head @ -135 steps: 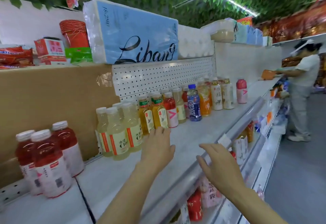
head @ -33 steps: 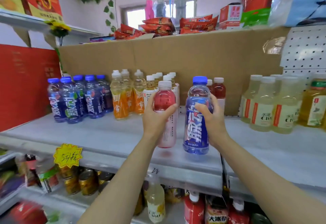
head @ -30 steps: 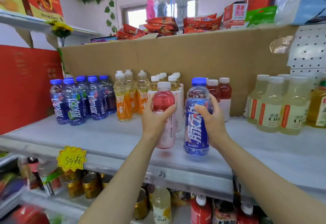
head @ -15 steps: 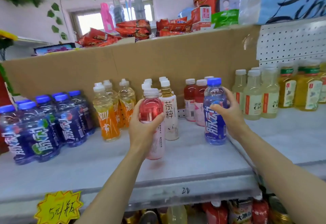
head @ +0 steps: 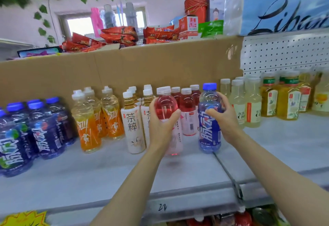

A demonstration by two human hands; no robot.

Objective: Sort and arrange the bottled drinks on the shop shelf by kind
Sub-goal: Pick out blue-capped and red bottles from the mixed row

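My left hand (head: pixel 161 127) grips a pink drink bottle (head: pixel 166 104) with a white cap, upright, its base at the shelf (head: pixel 89 172) in front of the other red bottles (head: pixel 187 111). My right hand (head: pixel 223 118) grips a blue sports-drink bottle (head: pixel 209 131) with a blue cap, standing on the shelf just right of the red group. Along the shelf from the left stand blue sports drinks (head: pixel 35 129), orange drinks (head: pixel 92 118), white-labelled tea bottles (head: pixel 133 124), then pale yellow drinks (head: pixel 247 104) and golden tea bottles (head: pixel 286 99).
A cardboard panel (head: pixel 124 69) backs the shelf, with perforated white board (head: pixel 284 53) to its right. Snack packs (head: pixel 121 37), red cups (head: pixel 195 6) and a blue tissue pack (head: pixel 284 4) lie on top. Lower shelf goods (head: pixel 249 217) show under the shelf edge.
Earlier both hands were empty at the shelf's right end. They now hold the pink and blue bottles at the left section; over the last half second the pink bottle moved back toward the red group.
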